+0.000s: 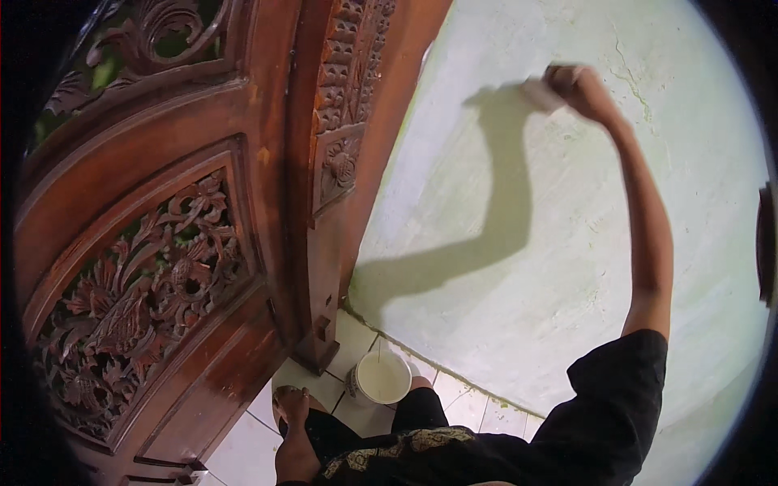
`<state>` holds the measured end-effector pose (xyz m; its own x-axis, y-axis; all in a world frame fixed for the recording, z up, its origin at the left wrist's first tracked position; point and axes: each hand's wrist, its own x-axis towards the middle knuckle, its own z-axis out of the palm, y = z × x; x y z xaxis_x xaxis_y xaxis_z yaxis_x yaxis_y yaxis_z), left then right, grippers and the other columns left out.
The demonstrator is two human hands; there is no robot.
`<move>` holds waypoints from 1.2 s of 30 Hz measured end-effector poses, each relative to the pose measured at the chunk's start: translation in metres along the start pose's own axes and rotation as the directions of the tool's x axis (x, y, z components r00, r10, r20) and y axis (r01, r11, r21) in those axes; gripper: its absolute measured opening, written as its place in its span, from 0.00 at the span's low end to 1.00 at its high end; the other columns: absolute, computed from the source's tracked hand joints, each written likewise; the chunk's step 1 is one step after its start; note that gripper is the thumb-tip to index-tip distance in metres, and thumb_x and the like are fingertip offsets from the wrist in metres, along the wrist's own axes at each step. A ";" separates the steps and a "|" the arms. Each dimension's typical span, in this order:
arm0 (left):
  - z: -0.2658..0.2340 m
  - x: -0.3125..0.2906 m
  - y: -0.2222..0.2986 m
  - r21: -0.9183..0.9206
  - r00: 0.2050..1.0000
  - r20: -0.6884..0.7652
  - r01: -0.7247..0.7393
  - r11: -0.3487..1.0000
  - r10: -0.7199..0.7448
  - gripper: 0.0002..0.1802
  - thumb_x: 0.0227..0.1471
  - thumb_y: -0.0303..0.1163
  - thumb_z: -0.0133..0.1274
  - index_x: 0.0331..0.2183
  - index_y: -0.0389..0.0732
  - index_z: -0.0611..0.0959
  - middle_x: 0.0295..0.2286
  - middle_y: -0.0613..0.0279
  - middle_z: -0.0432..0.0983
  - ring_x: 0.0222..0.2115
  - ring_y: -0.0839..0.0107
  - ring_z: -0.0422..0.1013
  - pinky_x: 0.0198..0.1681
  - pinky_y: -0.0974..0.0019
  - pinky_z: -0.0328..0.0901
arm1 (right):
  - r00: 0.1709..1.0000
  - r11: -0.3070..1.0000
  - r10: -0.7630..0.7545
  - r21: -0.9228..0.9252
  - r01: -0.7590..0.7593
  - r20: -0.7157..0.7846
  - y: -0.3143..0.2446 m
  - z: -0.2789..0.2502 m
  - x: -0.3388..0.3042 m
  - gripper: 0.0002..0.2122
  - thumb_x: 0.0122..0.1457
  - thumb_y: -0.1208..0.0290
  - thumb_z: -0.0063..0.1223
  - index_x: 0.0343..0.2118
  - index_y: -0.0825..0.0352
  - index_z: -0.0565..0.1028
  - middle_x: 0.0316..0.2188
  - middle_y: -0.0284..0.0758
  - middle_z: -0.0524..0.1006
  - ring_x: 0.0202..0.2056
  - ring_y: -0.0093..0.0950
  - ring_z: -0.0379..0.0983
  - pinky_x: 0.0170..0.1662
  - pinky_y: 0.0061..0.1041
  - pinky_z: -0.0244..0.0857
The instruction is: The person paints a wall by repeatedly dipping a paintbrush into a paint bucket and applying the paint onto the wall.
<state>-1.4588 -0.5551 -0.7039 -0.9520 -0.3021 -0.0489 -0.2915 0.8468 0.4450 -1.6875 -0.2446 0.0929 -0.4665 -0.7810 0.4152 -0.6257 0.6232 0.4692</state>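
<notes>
Raised high against the pale green wall (579, 243), my right hand (582, 91) is closed around a paintbrush (541, 95). The brush's broad pale head points left and meets or nearly meets the wall; motion blur softens it. A shadow of my arm and the brush falls across the wall to the left. Low on the left, my left hand (295, 407) rests at my bent knee with nothing visible in it, its thumb and fingers looking apart. Between my legs on the floor stands a round white bucket (383, 377) with whitish paint inside.
A carved dark wooden door (259, 194) and its post (324, 267) stand close on the left, beside the wall. White floor tiles (348, 340) run along the wall's foot. The wall has cracks and whiter patches. A dark object (766, 243) sits at the right rim.
</notes>
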 end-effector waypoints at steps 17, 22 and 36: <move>-0.020 0.004 0.011 -0.011 1.000 -0.020 0.007 1.000 -0.008 0.21 0.43 0.47 0.46 0.22 0.38 0.81 0.38 0.48 0.69 0.43 0.51 0.60 0.48 0.50 0.52 | 0.951 0.919 0.031 0.366 -0.149 0.309 -0.046 0.032 -0.017 0.03 0.41 0.83 0.45 0.16 0.72 0.65 0.16 0.37 0.67 0.19 0.31 0.61 0.24 0.23 0.58; 0.014 0.000 -0.011 -0.149 0.998 0.057 0.023 0.989 -0.015 0.21 0.44 0.47 0.45 0.23 0.40 0.82 0.39 0.48 0.69 0.44 0.49 0.59 0.49 0.50 0.51 | 0.994 0.991 0.110 0.069 -0.111 0.017 0.030 -0.035 0.010 0.03 0.43 0.83 0.46 0.19 0.72 0.64 0.17 0.34 0.65 0.21 0.19 0.57 0.24 0.18 0.56; 0.004 0.000 -0.006 -0.107 0.998 0.040 0.049 0.993 -0.045 0.23 0.41 0.47 0.49 0.34 0.38 0.78 0.44 0.46 0.64 0.48 0.48 0.56 0.51 0.50 0.49 | 0.984 0.981 0.034 -0.192 0.000 0.174 -0.031 0.020 -0.015 0.04 0.44 0.81 0.43 0.23 0.67 0.70 0.18 0.39 0.70 0.18 0.36 0.63 0.24 0.29 0.60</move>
<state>-1.4571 -0.5579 -0.7099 -0.9409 -0.3221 -0.1045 -0.3261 0.7792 0.5352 -1.6738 -0.2529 0.0570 -0.5888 -0.7548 0.2891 -0.4942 0.6192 0.6102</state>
